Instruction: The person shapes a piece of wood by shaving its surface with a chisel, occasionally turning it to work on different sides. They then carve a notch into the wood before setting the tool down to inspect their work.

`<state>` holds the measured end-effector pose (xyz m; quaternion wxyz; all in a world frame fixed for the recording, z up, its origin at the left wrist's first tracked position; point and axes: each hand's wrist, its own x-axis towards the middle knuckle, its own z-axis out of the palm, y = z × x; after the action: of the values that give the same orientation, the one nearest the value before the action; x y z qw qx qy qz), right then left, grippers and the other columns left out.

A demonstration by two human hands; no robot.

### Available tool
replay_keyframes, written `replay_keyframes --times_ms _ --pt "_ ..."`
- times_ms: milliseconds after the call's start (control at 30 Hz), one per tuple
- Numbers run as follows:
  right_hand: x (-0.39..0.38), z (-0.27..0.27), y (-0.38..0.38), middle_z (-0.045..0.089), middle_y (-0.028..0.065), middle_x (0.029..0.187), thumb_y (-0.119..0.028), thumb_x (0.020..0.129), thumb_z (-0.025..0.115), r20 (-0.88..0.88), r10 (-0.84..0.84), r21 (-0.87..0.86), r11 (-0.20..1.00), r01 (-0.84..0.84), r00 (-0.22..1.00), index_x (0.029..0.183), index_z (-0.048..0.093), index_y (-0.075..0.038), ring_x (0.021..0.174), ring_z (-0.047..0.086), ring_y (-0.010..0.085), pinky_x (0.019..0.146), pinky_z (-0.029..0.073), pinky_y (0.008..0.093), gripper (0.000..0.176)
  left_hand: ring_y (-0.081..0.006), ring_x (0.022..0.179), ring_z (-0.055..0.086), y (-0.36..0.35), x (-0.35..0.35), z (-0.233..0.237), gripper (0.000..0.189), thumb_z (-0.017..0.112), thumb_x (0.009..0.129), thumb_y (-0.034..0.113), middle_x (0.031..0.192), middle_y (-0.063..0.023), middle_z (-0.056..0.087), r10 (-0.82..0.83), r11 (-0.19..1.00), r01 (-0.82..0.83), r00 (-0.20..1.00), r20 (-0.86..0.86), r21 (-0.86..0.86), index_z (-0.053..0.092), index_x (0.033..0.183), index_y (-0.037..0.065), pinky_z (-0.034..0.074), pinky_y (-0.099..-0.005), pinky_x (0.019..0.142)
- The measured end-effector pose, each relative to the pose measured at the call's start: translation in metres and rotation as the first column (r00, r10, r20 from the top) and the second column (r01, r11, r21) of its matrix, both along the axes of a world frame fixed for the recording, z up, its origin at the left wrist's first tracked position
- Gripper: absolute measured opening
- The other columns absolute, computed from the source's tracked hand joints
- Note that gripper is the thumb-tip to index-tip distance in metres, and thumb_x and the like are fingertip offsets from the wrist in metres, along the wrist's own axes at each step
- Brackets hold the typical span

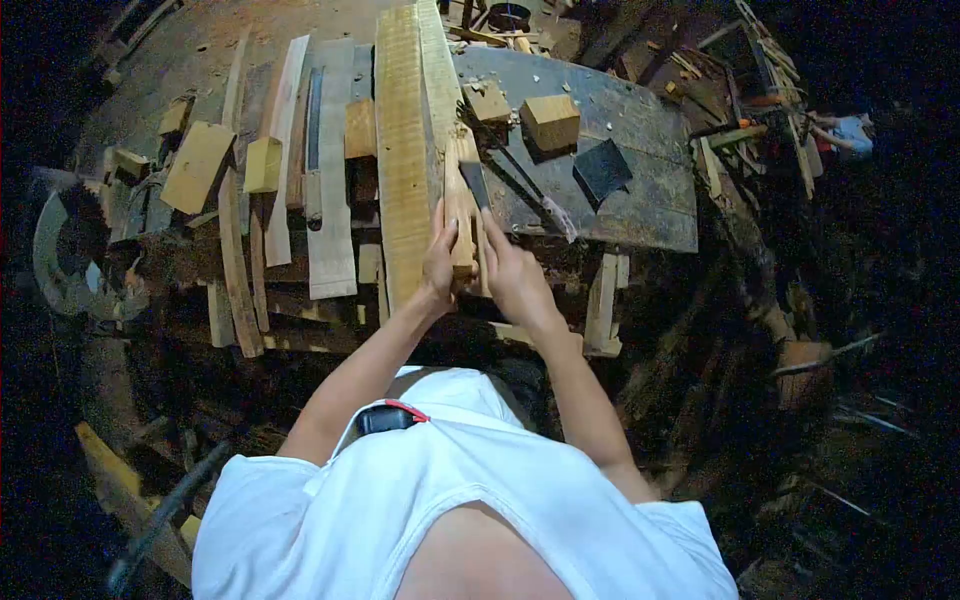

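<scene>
My left hand (pixel 440 262) is closed round the near part of a narrow wooden piece (pixel 459 225), which points away from me over the workbench. Its thumb lies along the top of the wood. On the other side, my right hand (pixel 517 285) grips a dark-bladed hand tool (pixel 474 182), its index finger stretched toward the blade. The flat blade lies right along the right side of the wooden piece. A long yellowish board (pixel 402 150) runs away from me just left of my left hand.
A dark bench top (pixel 640 130) carries a wood block (pixel 550 122), a black block (pixel 602 172) and scattered chips. More boards and blocks, among them a pale plank (pixel 332 230), lie to the left. At the far right another person (pixel 848 135) is partly visible.
</scene>
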<state>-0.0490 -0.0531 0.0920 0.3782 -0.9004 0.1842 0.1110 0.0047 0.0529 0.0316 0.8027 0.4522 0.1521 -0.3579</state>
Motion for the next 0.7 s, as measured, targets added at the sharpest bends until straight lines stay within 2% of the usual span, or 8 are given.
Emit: replay_keyframes --times_ms 33,100,133,267,400,500,633,700 --pt "-0.013 0.001 0.002 0.058 0.0318 0.078 -0.018 0.095 0.043 0.019 0.037 -0.063 0.997 -0.035 0.999 0.141 0.037 -0.018 0.079 0.058 0.0469 0.07 0.044 0.052 0.047 -0.0187 0.12 0.046 -0.002 0.002 -0.003 0.054 0.031 0.1 0.025 0.143 -0.0088 0.035 0.008 1.0 -0.008 1.0 -0.002 -0.001 0.011 0.149 0.013 0.042 -0.0305 0.095" --pt "-0.027 0.007 0.003 0.058 0.0322 0.079 -0.018 0.094 0.043 -0.018 0.059 -0.073 0.996 -0.06 0.998 0.14 0.038 -0.017 0.078 0.058 0.047 0.07 0.044 0.0524 0.046 -0.0126 0.067 0.056 -0.004 -0.004 -0.021 0.053 0.033 0.099 0.033 0.108 -0.0077 0.056 0.028 0.993 -0.054 0.971 0.238 0.104 0.014 0.148 0.023 0.048 -0.0231 0.046" --pt "-0.034 0.01 0.004 0.058 0.0326 0.079 -0.018 0.094 0.043 -0.045 0.069 -0.083 0.994 -0.073 0.997 0.139 0.038 -0.016 0.077 0.058 0.0472 0.069 0.044 0.0527 0.045 -0.0194 0.13 0.037 0.001 0.001 -0.034 0.054 0.03 0.1 0.024 0.15 -0.0086 0.023 -0.012 0.993 -0.015 0.975 0.222 0.119 0.011 0.149 0.011 0.034 -0.0304 0.103" --pt "0.013 -0.017 -0.002 0.058 0.0316 0.077 -0.022 0.095 0.04 0.056 0.007 -0.058 0.998 -0.003 0.998 0.139 0.039 -0.014 0.074 0.058 0.0471 0.069 0.045 0.0534 0.044 -0.0193 0.129 0.038 -0.003 -0.001 -0.052 0.056 0.032 0.1 0.025 0.15 -0.0079 0.026 0.046 0.998 -0.04 0.984 0.174 -0.037 0.011 0.15 0.013 0.034 -0.031 0.102" --pt "0.011 -0.016 -0.003 0.059 0.0315 0.078 -0.023 0.095 0.04 0.026 0.046 -0.12 0.992 -0.043 0.999 0.139 0.039 -0.017 0.076 0.059 0.0461 0.071 0.045 0.0526 0.044 -0.0209 0.127 0.039 0.0 0.001 -0.029 0.058 0.033 0.099 0.029 0.149 -0.0084 0.026 0.001 0.999 -0.003 0.996 0.084 0.032 0.01 0.15 0.014 0.034 -0.0319 0.102" --pt "-0.025 0.016 0.008 0.059 0.0306 0.078 -0.022 0.096 0.04 -0.079 0.077 -0.171 0.981 -0.09 0.994 0.14 0.037 -0.018 0.076 0.06 0.0453 0.071 0.045 0.0524 0.045 -0.022 0.126 0.041 -0.001 0.001 -0.036 0.057 0.033 0.099 0.028 0.149 -0.0084 0.027 -0.016 0.992 -0.009 0.979 0.202 0.124 0.011 0.15 0.014 0.034 -0.0328 0.102" --pt "0.001 0.0 0.001 0.059 0.0307 0.078 -0.02 0.095 0.041 -0.038 0.09 -0.112 0.989 -0.093 0.995 0.141 0.035 -0.012 0.075 0.059 0.0456 0.07 0.045 0.0529 0.047 -0.0232 0.127 0.039 -0.003 -0.001 -0.034 0.058 0.035 0.099 0.029 0.145 -0.0113 0.031 0.023 1.0 -0.021 0.991 0.134 -0.019 0.011 0.149 0.014 0.033 -0.0348 0.104" --pt "0.019 -0.015 -0.005 0.059 0.0316 0.08 -0.02 0.094 0.04 0.026 0.09 -0.119 0.989 -0.086 0.996 0.141 0.033 -0.01 0.075 0.059 0.0467 0.07 0.045 0.0533 0.048 -0.0233 0.128 0.038 -0.006 -0.003 -0.027 0.06 0.036 0.098 0.03 0.146 -0.0123 0.03 0.038 0.999 -0.035 0.972 0.234 -0.016 0.009 0.149 0.013 0.032 -0.0349 0.105"
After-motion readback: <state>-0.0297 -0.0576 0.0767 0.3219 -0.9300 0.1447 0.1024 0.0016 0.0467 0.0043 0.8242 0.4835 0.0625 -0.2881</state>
